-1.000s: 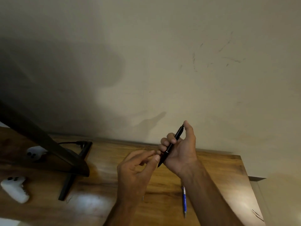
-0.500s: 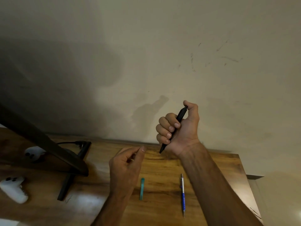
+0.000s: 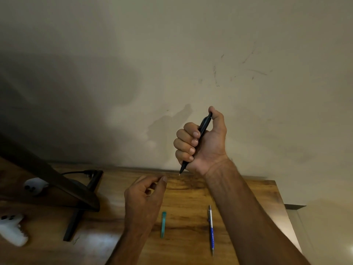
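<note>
My right hand (image 3: 208,146) is raised in front of the wall and grips a black click pen (image 3: 205,124) in its fist. The thumb lies on the pen's top end, and the tip points down toward the table with its point showing. My left hand (image 3: 143,201) hovers lower over the wooden table (image 3: 248,197) with fingers loosely curled and thumb extended; nothing shows in it. A short teal pen part (image 3: 163,224) and a blue and silver pen (image 3: 211,230) lie side by side on the table between my forearms.
A dark monitor (image 3: 47,178) on a black stand (image 3: 76,220) fills the left side, with a black cable plug (image 3: 89,172) behind it. Two white controllers (image 3: 11,232) (image 3: 34,185) lie at the far left. The table's right edge is near my right forearm.
My right hand lifted the black pen up and away from my left hand, and the thumb curled over its top. My left hand sank toward the table, which uncovered the teal part.
</note>
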